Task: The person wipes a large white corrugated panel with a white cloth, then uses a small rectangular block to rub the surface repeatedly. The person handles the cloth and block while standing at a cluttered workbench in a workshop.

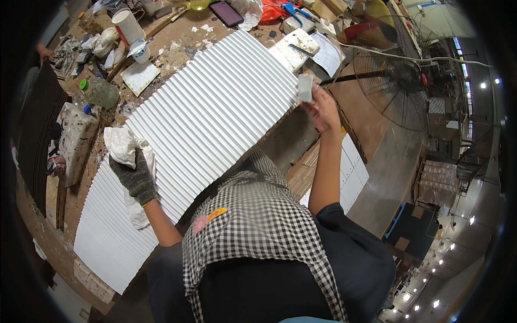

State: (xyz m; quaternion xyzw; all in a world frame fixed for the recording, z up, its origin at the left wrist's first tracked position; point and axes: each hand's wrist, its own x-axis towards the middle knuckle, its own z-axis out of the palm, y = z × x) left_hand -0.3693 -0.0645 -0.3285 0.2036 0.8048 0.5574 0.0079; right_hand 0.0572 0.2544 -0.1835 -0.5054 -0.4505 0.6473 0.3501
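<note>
Two hands at work, and the big thing between them is a ribbed white panel [210, 102], lying at a slant across a pretty messy surface [180, 40]. Left hand [137, 177] wears a dark grey knit glove and is closed on a bunched white cloth [119, 145], down at the panel's left end; some white fabric also spills out below the hand, over the ribs. Right hand [325, 114] is bare, up at the panel's right end, fingers gripping a small grey block [305, 88]. That bit is kinda blurry, so I can't tell if the block touches the panel's edge or is just beside it. Below the panel's left end there's more ribbed white sheet [107, 237], finer looking, but honestly can't say if it's a separate piece.

Clutter-wise, off the panel's left side you get a clear jar [102, 93] with a green lid and a stained white slab [77, 141]. A notepad [140, 78] lies near the panel's far long edge, and past that edge there's a dark phone [226, 14]. Some paper [327, 54] sits beyond the panel's right end, with a big black fan [406, 78] further out. The person's checked apron [258, 220] is near the panel's near long edge.
</note>
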